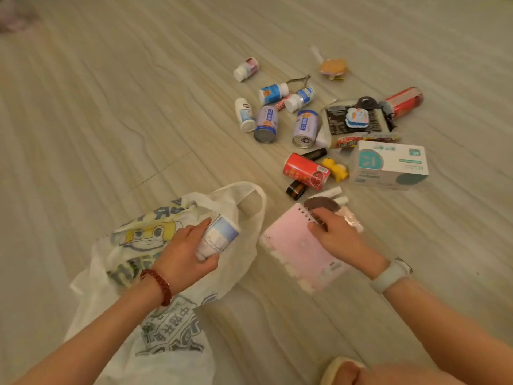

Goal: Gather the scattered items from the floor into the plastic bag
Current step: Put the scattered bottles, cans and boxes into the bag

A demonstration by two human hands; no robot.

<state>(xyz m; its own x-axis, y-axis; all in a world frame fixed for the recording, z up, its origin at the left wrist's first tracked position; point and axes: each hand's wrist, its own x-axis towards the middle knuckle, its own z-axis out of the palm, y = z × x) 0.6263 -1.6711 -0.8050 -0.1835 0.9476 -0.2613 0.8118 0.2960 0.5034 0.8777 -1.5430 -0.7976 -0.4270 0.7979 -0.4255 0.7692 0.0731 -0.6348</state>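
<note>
While gripping a white bottle (219,238) over the plastic bag (155,273) mouth with left hand (184,252), right hand (337,236) fingers curled on pink notebook (297,245) spiral edge. At one o'clock of notebook, scattered on floor (111,107): red can (306,170), yellow duck (336,168), white box (388,165), two silver cans (266,123), small bottles (245,68).

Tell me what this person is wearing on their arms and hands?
Both forearms are bare, with no sleeves in view and no gloves. The left hand has a bracelet of dark red round beads at its wrist. The right hand has a pale grey-white band at its wrist, like a watch or fitness tracker; its face is not visible.
</note>
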